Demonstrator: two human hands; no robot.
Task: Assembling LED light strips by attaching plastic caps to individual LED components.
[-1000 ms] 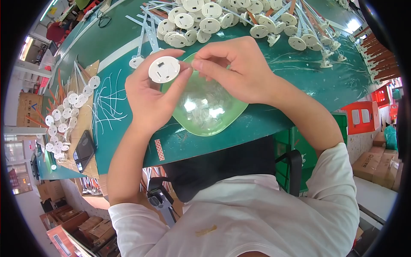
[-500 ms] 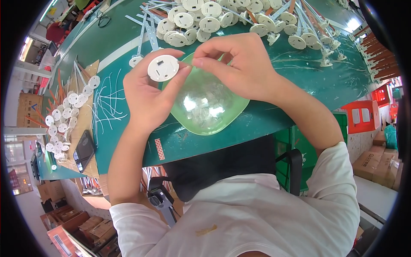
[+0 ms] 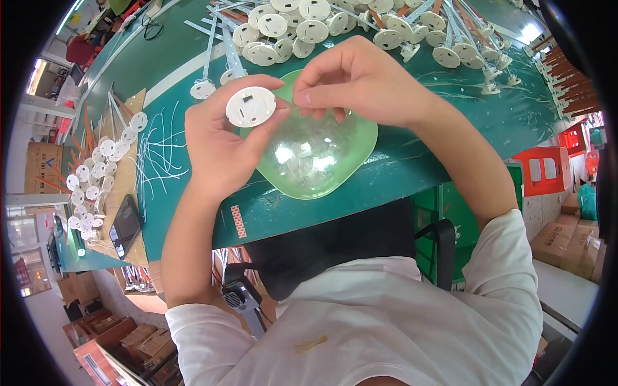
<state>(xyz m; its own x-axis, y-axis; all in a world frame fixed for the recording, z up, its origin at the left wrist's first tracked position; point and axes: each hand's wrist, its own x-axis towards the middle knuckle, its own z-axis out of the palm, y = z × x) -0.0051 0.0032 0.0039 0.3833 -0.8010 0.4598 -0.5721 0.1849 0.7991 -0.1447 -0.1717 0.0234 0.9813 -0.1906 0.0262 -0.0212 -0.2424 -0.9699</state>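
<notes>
My left hand (image 3: 222, 145) grips a round white plastic disc (image 3: 251, 107) with small slots by its edge, its flat face turned up toward me. Close to its right, my right hand (image 3: 357, 83) has thumb and forefinger pinched together; whatever lies between them is too small to make out. Beneath both hands stands a light green bowl (image 3: 364, 151), holding small clear plastic pieces (image 3: 309, 157). Beyond the hands, several similar white discs on long metal strips (image 3: 273, 26) lie heaped on the green table (image 3: 418, 148).
Left of my hands lie thin white strands (image 3: 158, 154), a dark phone (image 3: 125, 225) and more white discs (image 3: 100, 170) on cardboard. A small pink-and-white patterned strip (image 3: 238, 222) is near the front edge. A red crate (image 3: 541, 170) stands at the right.
My right hand has shifted slightly up and right, its fingers moving away from the disc. The disc has tilted a little in my left hand and moved slightly right.
</notes>
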